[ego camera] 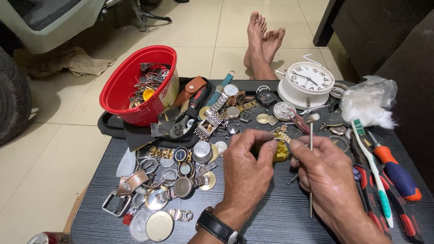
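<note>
Head view: a small gold watch-band piece (282, 136) is pinched between thumb and forefinger of the left hand (246, 169), just above a yellow holder block (281, 152) at the centre of the dark bench (271, 212). The right hand (323, 174) is closed around a thin metal pin tool (310, 149), held upright, its tip close beside the band piece at about one o'clock from it. A black wristwatch (219, 227) is worn on the left wrist.

At nine o'clock from the hands, loose watch cases and bracelets (174, 180) are spread out; a red tub (135, 86) of parts stands at eleven o'clock. A white alarm clock (306, 83) sits at one o'clock, with cotton wadding (368, 106) beyond it. Screwdrivers (398, 174) and a toothbrush (373, 174) lie at three o'clock.

For this fine work, the band piece is best kept steady against the block, and the tool tip lined up squarely before pressure is applied.
</note>
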